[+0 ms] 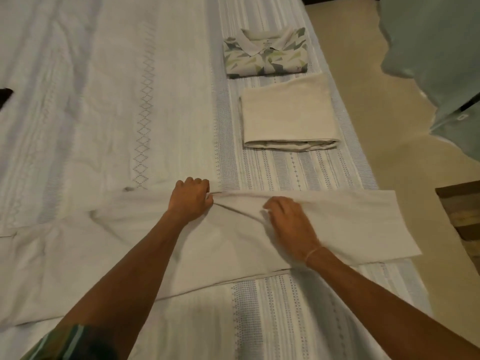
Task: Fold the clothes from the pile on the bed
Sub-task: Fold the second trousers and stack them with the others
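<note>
A long beige garment (337, 224) lies stretched across the bed (104, 100), its right end hanging past the bed's edge over the floor (363, 87); the left hand (191, 200) is curled tight on a bunch of cloth at the far edge; the right hand (288, 220) sits just beside it, fingers bent down and pinching a fold nearer the middle. Beyond the hands, near the bed's right edge, rest a folded beige piece (285, 113) and, farther still, a folded leaf-print polo (265, 54); the two nearly touch.
</note>
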### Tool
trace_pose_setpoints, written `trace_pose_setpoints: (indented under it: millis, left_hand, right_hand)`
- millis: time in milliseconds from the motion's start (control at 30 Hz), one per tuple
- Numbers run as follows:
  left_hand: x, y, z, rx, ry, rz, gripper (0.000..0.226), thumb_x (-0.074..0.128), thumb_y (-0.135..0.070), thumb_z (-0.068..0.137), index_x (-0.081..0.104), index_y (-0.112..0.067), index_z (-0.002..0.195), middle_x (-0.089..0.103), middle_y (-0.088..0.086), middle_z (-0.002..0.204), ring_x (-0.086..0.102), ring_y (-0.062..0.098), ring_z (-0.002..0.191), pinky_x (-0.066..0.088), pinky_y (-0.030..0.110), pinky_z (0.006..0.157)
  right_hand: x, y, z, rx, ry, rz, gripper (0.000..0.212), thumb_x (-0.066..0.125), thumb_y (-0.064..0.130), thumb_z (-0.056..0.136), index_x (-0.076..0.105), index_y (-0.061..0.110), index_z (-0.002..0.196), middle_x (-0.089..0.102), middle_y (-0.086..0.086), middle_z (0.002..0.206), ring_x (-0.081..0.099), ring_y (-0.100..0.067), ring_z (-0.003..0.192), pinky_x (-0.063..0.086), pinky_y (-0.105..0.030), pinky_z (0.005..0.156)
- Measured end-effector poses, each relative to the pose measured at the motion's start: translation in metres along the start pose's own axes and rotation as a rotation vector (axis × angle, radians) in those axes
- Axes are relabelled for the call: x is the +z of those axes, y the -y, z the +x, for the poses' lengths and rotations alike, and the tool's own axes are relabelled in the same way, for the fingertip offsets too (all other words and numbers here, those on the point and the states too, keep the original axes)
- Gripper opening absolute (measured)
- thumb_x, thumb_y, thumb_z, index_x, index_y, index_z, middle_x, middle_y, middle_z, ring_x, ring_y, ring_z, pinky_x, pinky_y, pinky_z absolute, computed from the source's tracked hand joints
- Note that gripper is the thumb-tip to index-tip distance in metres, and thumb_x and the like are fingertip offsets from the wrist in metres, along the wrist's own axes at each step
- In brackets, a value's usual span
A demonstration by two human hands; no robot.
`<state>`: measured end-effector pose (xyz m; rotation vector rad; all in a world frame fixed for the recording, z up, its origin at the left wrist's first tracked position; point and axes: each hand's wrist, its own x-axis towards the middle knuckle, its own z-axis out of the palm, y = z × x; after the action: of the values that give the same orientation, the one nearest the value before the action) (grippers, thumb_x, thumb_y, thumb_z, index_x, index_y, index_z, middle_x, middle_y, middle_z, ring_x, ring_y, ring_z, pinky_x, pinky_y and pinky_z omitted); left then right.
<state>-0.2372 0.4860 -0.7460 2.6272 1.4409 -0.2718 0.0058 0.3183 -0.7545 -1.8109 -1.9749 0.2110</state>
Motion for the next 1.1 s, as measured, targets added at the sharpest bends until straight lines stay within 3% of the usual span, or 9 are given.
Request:
trace_pose_setpoints:
  millis: [67,167,300,500,600,767,900,1000,1100]
  left_hand:
    - [-0.003,0.027,-0.005,-0.006,0.011,0.040,0.027,0.052,-0.035,0.096,0.062,-0.012,0.102,0.066,0.008,0.098,0.057,0.029,0.092,0.041,0.041,0.083]
    - [-0.008,0.073,-0.015,-0.010,0.038,0.083,0.027,0.052,-0.036,0.094,0.063,-0.014,0.103,0.067,0.005,0.099,0.057,0.027,0.093,0.040,0.041,0.086]
    - [-0.014,0.137,-0.029,0.018,0.079,0.099,0.033,0.053,-0.042,0.091,0.065,-0.014,0.103,0.068,0.003,0.095,0.056,0.024,0.095,0.039,0.039,0.091]
    - [-0.026,0.214,-0.032,0.165,0.101,0.123,0.069,0.004,-0.053,0.085,0.065,-0.023,0.075,0.066,0.003,0.076,0.052,0.023,0.093,0.031,0.040,0.100]
    - [-0.031,0.227,-0.020,0.253,0.111,0.153,0.072,0.001,-0.053,0.086,0.066,-0.025,0.072,0.067,0.000,0.072,0.047,0.019,0.091,0.032,0.037,0.096]
    - [-0.019,0.228,0.001,0.192,0.245,0.018,0.075,0.013,-0.072,0.074,0.064,-0.017,0.070,0.062,0.006,0.080,0.046,0.022,0.091,0.035,0.037,0.079]
    - [-0.006,0.244,0.011,0.129,0.304,-0.234,0.071,0.057,-0.080,0.077,0.047,-0.013,0.055,0.055,0.008,0.070,0.044,0.019,0.080,0.031,0.036,0.071]
    - [0.000,0.248,0.011,0.114,0.214,-0.371,0.071,0.060,-0.066,0.087,0.043,-0.012,0.045,0.048,0.007,0.054,0.039,0.010,0.059,0.033,0.033,0.064]
    - [0.010,0.244,0.008,0.035,0.076,-0.403,0.077,0.053,-0.071,0.086,0.055,-0.002,0.053,0.060,0.017,0.063,0.050,0.018,0.057,0.038,0.036,0.059]
  right_hand:
    - [0.029,0.041,0.022,-0.073,0.053,0.047,0.022,0.047,0.019,0.103,0.064,0.008,0.112,0.063,-0.007,0.113,0.057,-0.023,0.101,0.047,-0.035,0.086]
    - [0.061,0.090,0.051,-0.056,0.131,0.071,0.028,0.064,0.013,0.090,0.060,0.009,0.118,0.059,-0.008,0.120,0.056,-0.025,0.108,0.048,-0.037,0.093]
    - [0.088,0.134,0.078,-0.089,0.224,0.055,0.035,0.065,0.026,0.089,0.057,0.013,0.121,0.055,-0.008,0.129,0.053,-0.026,0.119,0.043,-0.042,0.105]
    - [0.124,0.196,0.093,-0.294,0.211,0.011,0.034,0.049,0.028,0.101,0.055,0.011,0.129,0.053,-0.011,0.141,0.045,-0.029,0.134,0.028,-0.044,0.119]
    - [0.147,0.219,0.083,-0.381,0.379,0.029,0.059,0.046,0.054,0.100,0.049,0.013,0.143,0.041,-0.012,0.154,0.035,-0.030,0.145,0.023,-0.049,0.121]
    - [0.155,0.221,0.066,-0.354,0.477,-0.075,0.103,0.033,0.089,0.083,0.027,0.020,0.159,0.013,-0.007,0.168,0.003,-0.028,0.156,0.007,-0.058,0.123]
    - [0.155,0.222,0.068,-0.350,0.494,-0.116,0.112,0.033,0.095,0.076,0.020,0.023,0.161,0.006,-0.006,0.169,-0.004,-0.031,0.156,0.004,-0.064,0.121]
    - [0.155,0.225,0.067,-0.353,0.504,-0.139,0.117,0.033,0.097,0.074,0.014,0.023,0.162,0.002,-0.007,0.169,-0.008,-0.035,0.155,0.004,-0.068,0.118]
    - [0.153,0.227,0.064,-0.366,0.530,-0.165,0.121,0.030,0.099,0.071,0.009,0.022,0.162,-0.003,-0.009,0.169,-0.010,-0.037,0.154,0.002,-0.068,0.118]
